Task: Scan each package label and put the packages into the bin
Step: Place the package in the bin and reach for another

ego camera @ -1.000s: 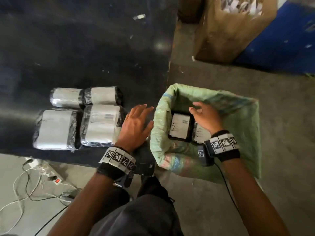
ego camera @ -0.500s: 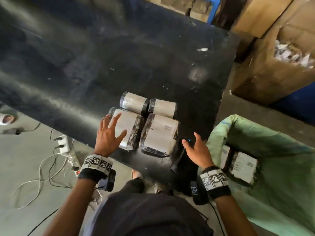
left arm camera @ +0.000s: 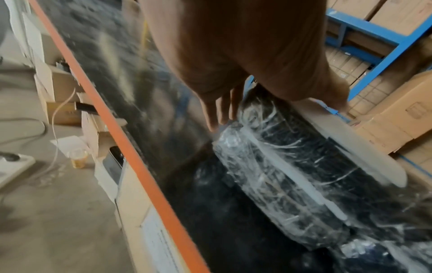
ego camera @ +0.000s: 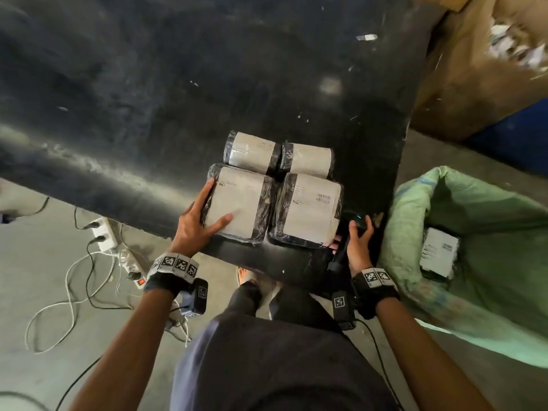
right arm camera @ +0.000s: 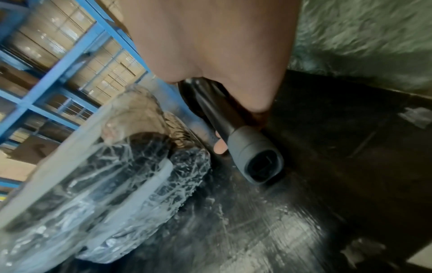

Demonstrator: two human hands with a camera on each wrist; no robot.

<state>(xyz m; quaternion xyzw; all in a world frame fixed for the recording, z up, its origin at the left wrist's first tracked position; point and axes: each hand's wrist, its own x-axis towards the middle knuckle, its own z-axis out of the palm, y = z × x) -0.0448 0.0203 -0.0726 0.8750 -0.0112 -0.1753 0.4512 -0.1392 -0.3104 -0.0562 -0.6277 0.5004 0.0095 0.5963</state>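
Four black-wrapped packages with white labels lie together on the black table (ego camera: pixel 207 84). My left hand (ego camera: pixel 215 204) holds the near-left package (ego camera: pixel 237 200), thumb on its label and fingers down its left side; the left wrist view shows the same fingers (left arm camera: pixel 219 110) against the wrap (left arm camera: pixel 280 166). Beside it lies the near-right package (ego camera: pixel 308 209), with two smaller ones (ego camera: pixel 252 152) behind. My right hand (ego camera: pixel 357 241) grips the black scanner (ego camera: pixel 345 232) at the table's near right corner; its grey head (right arm camera: pixel 254 160) lies on the table. The green bin (ego camera: pixel 415 197) stands on the right with a labelled package (ego camera: pixel 439 252) inside.
A power strip (ego camera: pixel 102 234) and loose cables lie on the floor at the left. A large cardboard box (ego camera: pixel 474 69) stands beyond the bin. Blue shelving (left arm camera: pixel 374 37) with cartons rises behind the table. My legs are under the table's near edge.
My right hand came out of the bin and took hold of the scanner on the table. My left hand moved left and settled on the near-left package.
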